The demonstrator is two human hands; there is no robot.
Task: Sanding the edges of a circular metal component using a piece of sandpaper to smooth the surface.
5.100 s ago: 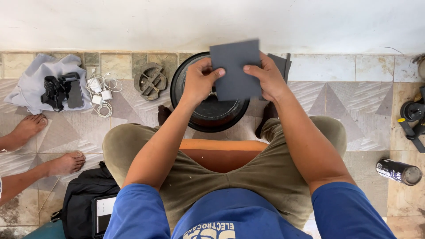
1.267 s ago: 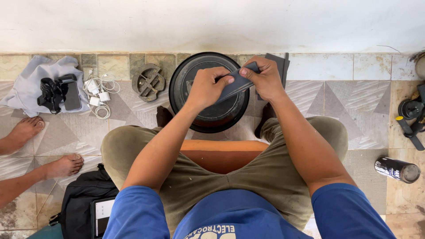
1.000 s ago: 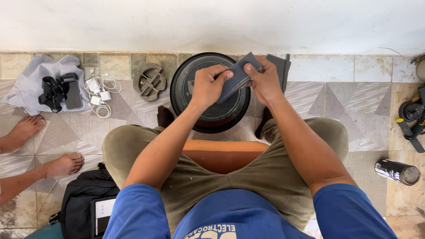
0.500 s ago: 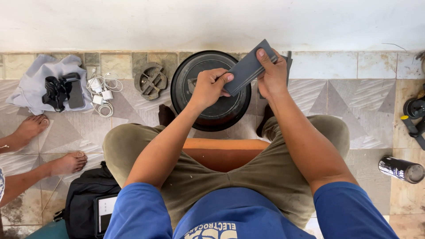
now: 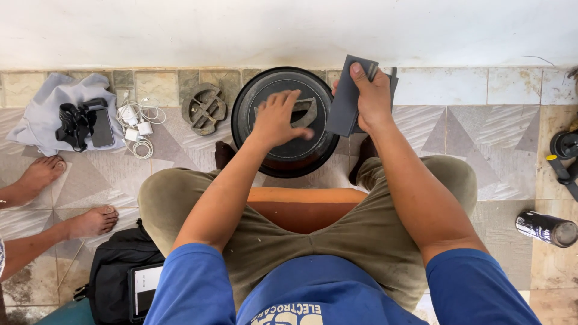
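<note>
Two hands work over a round black pan [image 5: 241,129] that stands on the tiled floor [image 5: 481,132] between the seated person's knees, close to the white wall. In the one head view, looking straight down, the left hand [image 5: 278,117] lies spread on the pan's inner face, its fingers [image 5: 292,99] loosely open and flat — pressing or steadying, gripping nothing. Just past those fingers a grey curved metal piece [image 5: 307,108] sits inside the pan. The right hand [image 5: 373,96] is closed around a dark grey abrasive sheet [image 5: 348,96], thumb on top, and holds it tilted up at the pan's right rim, off the inner surface.

As for progress, judged from this alone: the sheet is lifted clear of the pan, so no rubbing is under way at this instant, and the pan's inside looks dull and dark throughout, which suggests that work on the surface is far from finished.

Around the person — a round cast metal grate [image 5: 205,108] lies just left of the pan, then white charger cables [image 5: 137,123], and a phone and black gear on a grey cloth [image 5: 42,114]. Another person's bare feet [image 5: 90,221] rest at the left edge, near a black bag [image 5: 114,271]. A dark spray can [image 5: 546,229] lies on its side at the right.
</note>
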